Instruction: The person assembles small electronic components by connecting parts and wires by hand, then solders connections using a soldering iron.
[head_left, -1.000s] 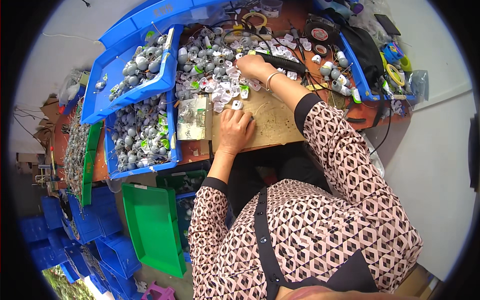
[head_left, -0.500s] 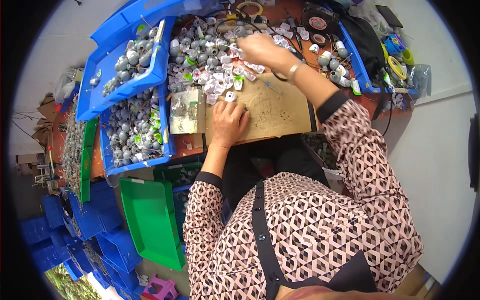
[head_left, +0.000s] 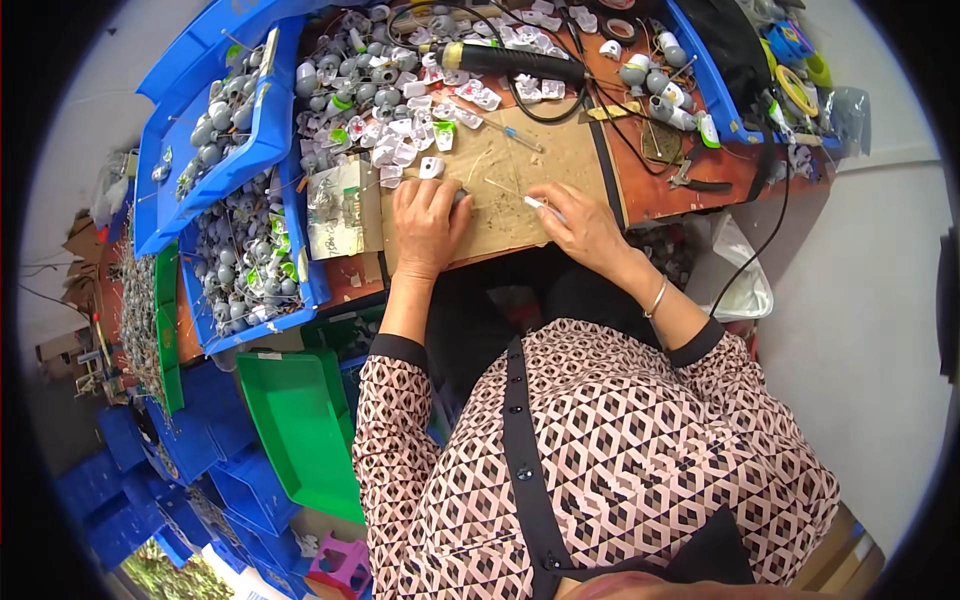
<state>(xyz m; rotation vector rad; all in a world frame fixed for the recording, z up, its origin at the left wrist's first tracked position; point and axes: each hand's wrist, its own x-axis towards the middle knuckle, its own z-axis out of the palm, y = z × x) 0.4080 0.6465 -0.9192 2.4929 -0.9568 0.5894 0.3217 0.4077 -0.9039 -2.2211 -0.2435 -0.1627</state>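
Observation:
My left hand (head_left: 428,222) rests on a brown cardboard sheet (head_left: 580,165). Its fingers are curled over a small dark grey part (head_left: 460,197), mostly hidden, with a bit showing by the thumb. To the right, just above the same sheet, my right hand (head_left: 585,228) pinches a thin white stick-like piece (head_left: 538,203). A pale strand extends from its tip toward my left hand. Beyond the fingers lies a heap of white plastic housings (head_left: 393,150) and grey round parts (head_left: 385,75). A thin blue-tipped tool (head_left: 522,138) lies on the cardboard.
Blue bins (head_left: 318,285) of grey parts are stacked at left. A black-handled corded tool (head_left: 515,62) lies across the heap, its cables trailing right. Pliers (head_left: 695,182) lie on the red tabletop at right, near another blue bin (head_left: 712,95). A green tray (head_left: 300,425) stands lower left.
My right hand has come back from the far heap to the cardboard, now with the white piece between its fingers. The black-handled tool and pliers have come into sight. My left hand stays on the sheet.

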